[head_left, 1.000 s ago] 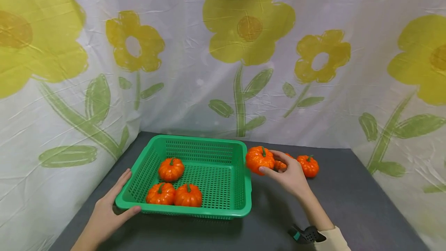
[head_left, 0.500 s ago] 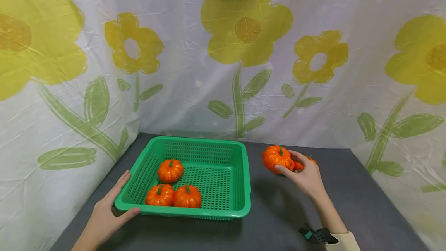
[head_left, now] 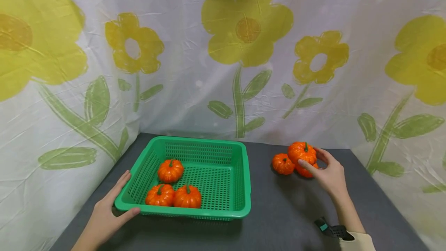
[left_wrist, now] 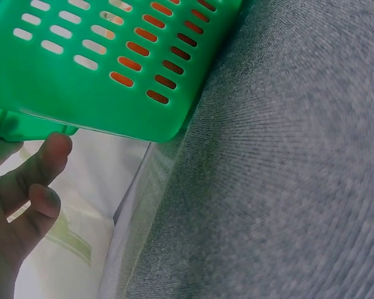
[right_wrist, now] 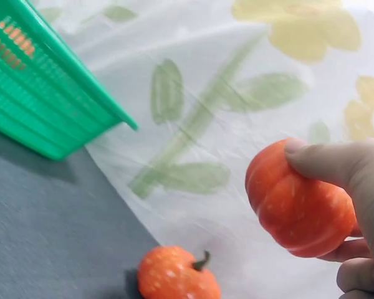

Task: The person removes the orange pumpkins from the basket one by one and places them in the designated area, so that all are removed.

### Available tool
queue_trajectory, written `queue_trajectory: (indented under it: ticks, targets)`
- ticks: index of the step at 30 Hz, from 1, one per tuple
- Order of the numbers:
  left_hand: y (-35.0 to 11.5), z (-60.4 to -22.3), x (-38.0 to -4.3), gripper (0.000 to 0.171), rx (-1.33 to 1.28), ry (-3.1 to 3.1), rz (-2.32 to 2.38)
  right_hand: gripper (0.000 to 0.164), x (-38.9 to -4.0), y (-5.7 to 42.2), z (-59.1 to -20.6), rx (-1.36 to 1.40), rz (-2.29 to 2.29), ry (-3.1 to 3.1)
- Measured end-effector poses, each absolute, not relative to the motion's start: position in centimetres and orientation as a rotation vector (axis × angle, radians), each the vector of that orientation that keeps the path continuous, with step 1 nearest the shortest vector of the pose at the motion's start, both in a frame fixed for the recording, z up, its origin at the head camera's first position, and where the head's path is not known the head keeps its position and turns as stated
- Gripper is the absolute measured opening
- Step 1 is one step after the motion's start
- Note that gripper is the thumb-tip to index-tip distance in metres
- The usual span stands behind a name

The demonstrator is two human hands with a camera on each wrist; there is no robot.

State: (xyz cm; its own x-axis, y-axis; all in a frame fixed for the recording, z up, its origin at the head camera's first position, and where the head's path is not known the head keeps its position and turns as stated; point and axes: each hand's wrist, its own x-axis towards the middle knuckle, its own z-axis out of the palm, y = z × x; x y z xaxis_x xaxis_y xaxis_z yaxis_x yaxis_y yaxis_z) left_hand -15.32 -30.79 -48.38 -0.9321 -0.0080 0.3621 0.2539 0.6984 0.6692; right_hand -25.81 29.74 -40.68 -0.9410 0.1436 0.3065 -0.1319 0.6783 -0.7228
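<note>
My right hand (head_left: 331, 175) grips a small orange pumpkin (head_left: 301, 154) with a green stem, thumb on its near side. The held pumpkin (right_wrist: 299, 202) hangs in the air in the right wrist view, partly covering another pumpkin (head_left: 308, 171) behind it in the head view. Just left of these, a third pumpkin (head_left: 283, 164) sits on the table. At the near left corner of a green plastic basket (head_left: 248, 181), my left hand (head_left: 104, 212) spreads its fairly straight fingers and thumb along the rim. Its fingertips (left_wrist: 56, 146) touch the basket's edge in the left wrist view.
Three pumpkins lie in the basket, one (head_left: 170, 171) toward the back and two (head_left: 188, 196) against the front wall. A dark grey cloth (head_left: 278, 220) covers the table. Behind it hangs a white curtain (head_left: 181, 100) printed with yellow flowers.
My right hand has carried the pumpkin rightward, away from the basket's right side and over the other pumpkins, uncovering the left one. My left hand stays at the basket's corner.
</note>
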Motion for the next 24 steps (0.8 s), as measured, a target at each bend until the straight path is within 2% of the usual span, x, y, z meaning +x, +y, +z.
queue_trajectory:
  ticks: [10, 24]
  targets:
    - [-30.7, -48.3, -15.4, 0.101, -0.210, -2.550, -1.124, 0.086, -26.1, 33.3, -41.7, -0.321, 1.210, -2.428]
    - [-30.8, -48.4, -15.4, 0.101, -0.195, -2.557, -1.128, 0.095, -27.0, 36.7, -46.2, -0.621, 1.204, -2.318]
